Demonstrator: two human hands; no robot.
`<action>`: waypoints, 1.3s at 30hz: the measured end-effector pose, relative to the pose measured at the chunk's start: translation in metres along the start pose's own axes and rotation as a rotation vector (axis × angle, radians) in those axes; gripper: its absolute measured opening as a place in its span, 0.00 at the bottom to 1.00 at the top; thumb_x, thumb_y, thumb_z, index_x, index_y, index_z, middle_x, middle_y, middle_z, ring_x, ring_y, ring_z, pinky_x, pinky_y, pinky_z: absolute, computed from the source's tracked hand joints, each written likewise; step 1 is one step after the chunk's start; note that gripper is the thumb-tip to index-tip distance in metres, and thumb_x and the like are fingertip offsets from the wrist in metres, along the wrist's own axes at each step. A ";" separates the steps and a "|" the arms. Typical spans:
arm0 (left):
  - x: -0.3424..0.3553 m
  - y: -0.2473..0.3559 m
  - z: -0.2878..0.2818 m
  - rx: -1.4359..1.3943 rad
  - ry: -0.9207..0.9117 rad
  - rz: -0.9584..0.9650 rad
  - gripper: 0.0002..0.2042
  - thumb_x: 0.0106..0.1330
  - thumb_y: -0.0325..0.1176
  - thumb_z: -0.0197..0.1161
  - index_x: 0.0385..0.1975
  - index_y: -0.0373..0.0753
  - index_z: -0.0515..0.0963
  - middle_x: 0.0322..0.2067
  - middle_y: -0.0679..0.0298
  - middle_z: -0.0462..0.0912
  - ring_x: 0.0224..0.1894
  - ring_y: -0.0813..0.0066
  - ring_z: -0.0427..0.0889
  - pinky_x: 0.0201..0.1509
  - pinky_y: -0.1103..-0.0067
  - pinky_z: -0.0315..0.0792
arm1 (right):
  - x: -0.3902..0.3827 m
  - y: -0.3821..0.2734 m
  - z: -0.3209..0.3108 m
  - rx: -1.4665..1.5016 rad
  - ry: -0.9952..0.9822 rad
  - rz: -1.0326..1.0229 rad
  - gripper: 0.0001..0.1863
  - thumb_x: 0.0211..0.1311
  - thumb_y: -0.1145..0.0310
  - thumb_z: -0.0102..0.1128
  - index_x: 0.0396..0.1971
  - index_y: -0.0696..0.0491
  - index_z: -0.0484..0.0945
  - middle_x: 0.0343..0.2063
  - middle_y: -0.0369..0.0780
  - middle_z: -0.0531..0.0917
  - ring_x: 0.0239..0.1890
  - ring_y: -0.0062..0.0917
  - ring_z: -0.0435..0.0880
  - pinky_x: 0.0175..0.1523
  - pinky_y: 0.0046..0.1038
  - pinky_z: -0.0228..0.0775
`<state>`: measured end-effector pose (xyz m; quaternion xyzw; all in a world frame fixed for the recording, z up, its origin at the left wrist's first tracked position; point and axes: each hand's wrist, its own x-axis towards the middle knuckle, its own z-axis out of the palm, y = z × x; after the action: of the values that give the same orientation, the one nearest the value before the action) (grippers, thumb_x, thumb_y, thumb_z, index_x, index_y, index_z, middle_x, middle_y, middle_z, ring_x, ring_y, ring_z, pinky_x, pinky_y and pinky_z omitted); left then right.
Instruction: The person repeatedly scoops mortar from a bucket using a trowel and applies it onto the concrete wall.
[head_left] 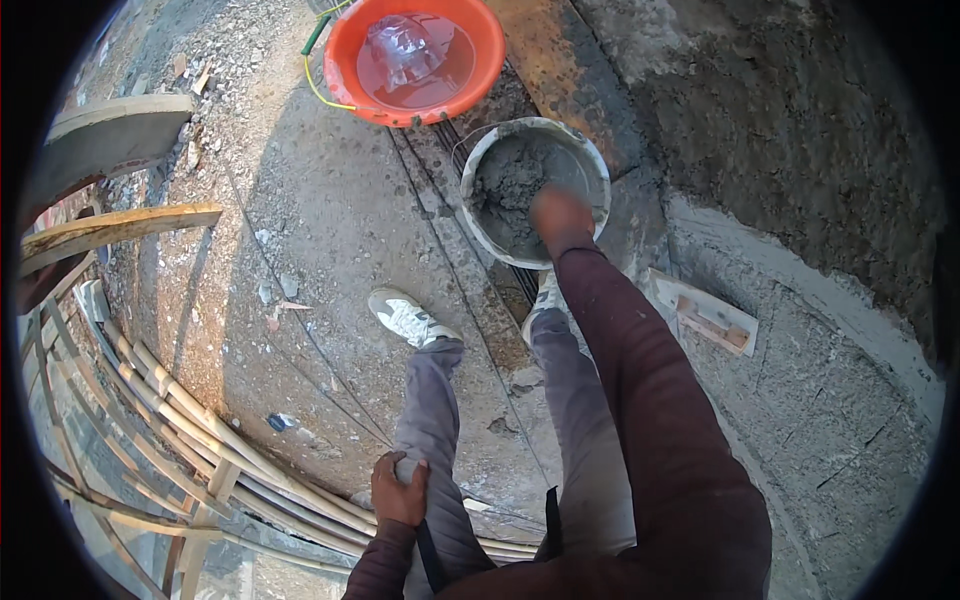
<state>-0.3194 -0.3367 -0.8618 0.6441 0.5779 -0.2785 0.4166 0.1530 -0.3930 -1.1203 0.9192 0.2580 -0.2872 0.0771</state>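
Note:
My right hand (560, 215) reaches down into a grey pan of wet mortar (478, 160) on the ground, the arm in a dark red sleeve; the hand is blurred and I cannot tell what it grips. My left hand (400, 490) rests on my left knee, fingers curled over the grey trouser leg. Both feet in white shoes (405, 317) stand on the rough concrete floor just before the pan.
An orange basin of water (345, 85) with a clear plastic container in it stands beyond the pan. A wooden float (705, 315) lies by the freshly plastered curved wall (800, 150) at right. Bent pipes and planks (150, 390) run along the left.

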 end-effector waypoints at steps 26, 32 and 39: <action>-0.140 0.034 -0.049 -0.533 0.429 0.115 0.17 0.65 0.40 0.64 0.32 0.28 0.84 0.30 0.47 0.87 0.33 0.56 0.85 0.43 0.61 0.74 | -0.452 -0.015 -0.690 0.308 -0.081 -1.064 0.17 0.59 0.55 0.70 0.36 0.54 0.81 0.34 0.47 0.86 0.37 0.45 0.87 0.46 0.45 0.78; -0.146 -0.012 -0.019 -0.517 0.471 -0.098 0.19 0.65 0.42 0.63 0.38 0.27 0.84 0.37 0.40 0.87 0.43 0.47 0.86 0.49 0.58 0.75 | -0.403 0.016 -0.723 0.853 -0.825 -1.131 0.18 0.69 0.58 0.69 0.41 0.62 0.83 0.25 0.37 0.82 0.26 0.19 0.81 0.32 0.26 0.72; -0.138 -0.042 -0.029 0.204 0.245 0.296 0.19 0.70 0.44 0.57 0.46 0.35 0.86 0.47 0.41 0.87 0.52 0.40 0.85 0.57 0.55 0.75 | -0.350 0.203 -0.763 0.995 0.566 -0.103 0.20 0.74 0.54 0.63 0.28 0.54 0.77 0.18 0.31 0.76 0.17 0.14 0.74 0.22 0.24 0.65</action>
<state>-0.3885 -0.3829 -0.7404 0.7897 0.4921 -0.1911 0.3125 0.3853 -0.4961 -0.2945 0.8721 0.1469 -0.1202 -0.4510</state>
